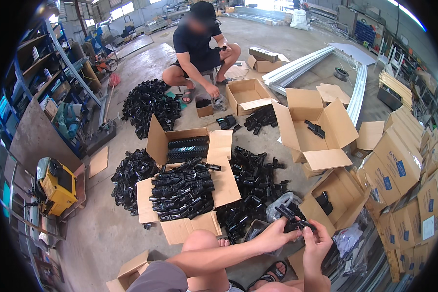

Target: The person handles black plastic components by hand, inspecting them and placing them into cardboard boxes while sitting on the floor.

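Observation:
Before my knees, my left hand [276, 236] and my right hand [317, 242] are both closed on a black tubular fitting [288, 214]. My left fingers grip its near side, and my right thumb and fingers pinch the right end. Part of the fitting is hidden behind my fingers. Just beyond lies a clear plastic bag [283, 202]. Left of my hands, a large pile of similar black fittings [248, 180] covers the floor. An open carton [227, 187] beside it is heaped with more of them, with neat rows at its far end.
A co-worker [194, 48] squats across from me, one hand near a small box [204, 108]. Open cartons [321, 126] stand to the right, with flattened cardboard [392, 160] stacked beyond. More fittings [151, 107] lie far left. A yellow machine [58, 187] stands at left.

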The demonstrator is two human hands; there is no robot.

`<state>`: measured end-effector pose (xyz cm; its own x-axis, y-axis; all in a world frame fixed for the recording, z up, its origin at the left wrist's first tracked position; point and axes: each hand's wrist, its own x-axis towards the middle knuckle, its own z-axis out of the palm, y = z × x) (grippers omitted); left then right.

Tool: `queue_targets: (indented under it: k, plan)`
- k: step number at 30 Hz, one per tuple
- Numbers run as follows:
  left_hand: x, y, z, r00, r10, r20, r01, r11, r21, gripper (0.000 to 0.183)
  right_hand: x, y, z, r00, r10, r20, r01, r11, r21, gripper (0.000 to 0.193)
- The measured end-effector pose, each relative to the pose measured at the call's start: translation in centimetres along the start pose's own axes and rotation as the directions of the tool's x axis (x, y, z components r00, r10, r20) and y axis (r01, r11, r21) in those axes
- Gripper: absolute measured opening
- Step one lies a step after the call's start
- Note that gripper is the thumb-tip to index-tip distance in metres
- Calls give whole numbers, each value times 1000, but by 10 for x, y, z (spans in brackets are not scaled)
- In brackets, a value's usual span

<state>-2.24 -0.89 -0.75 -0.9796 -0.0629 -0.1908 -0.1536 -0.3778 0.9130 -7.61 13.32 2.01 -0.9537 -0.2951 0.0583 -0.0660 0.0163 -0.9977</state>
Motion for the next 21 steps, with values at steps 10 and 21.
queue_targets:
  k: [10, 21]
  plan:
    - [1, -6, -2, 993, -60, -106, 58, 998, -18, 30, -1, 9, 3, 996, 12, 84, -16, 999, 45, 44]
    - [4, 8, 2, 979, -195, -59, 148, 881, -450, 40, 0, 21, 14, 990, 67, 126, -78, 994, 80, 17]
